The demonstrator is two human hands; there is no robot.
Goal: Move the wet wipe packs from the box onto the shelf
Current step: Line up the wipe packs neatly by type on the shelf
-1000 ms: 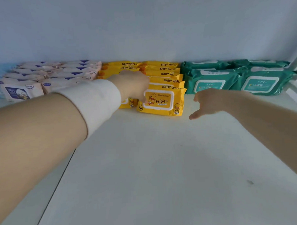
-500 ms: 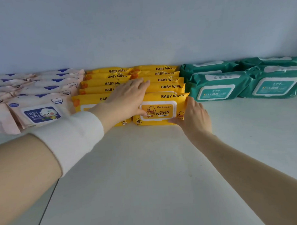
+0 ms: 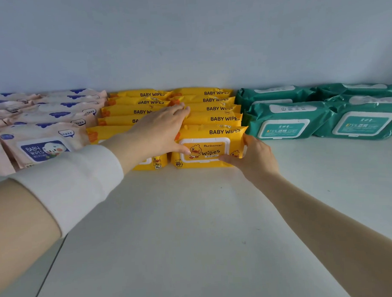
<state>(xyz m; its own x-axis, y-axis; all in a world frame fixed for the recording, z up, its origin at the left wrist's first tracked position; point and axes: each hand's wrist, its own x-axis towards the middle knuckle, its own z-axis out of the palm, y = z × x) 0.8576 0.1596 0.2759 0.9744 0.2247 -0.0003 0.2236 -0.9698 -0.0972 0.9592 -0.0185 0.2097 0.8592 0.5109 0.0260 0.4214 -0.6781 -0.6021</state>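
Front yellow pack (image 3: 209, 148) stands on the shelf (image 3: 193, 226), at the head of the right-hand row of yellow packs (image 3: 220, 108). Left hand (image 3: 159, 129) lies flat with fingers straight across the tops of both yellow rows, thumb touching the front pack's left edge. Right hand (image 3: 255, 157) grasps that pack's right end, thumb on its face and fingers round the side. Pink packs (image 3: 43, 142) sit just to the left, green packs (image 3: 285, 123) just to the right.
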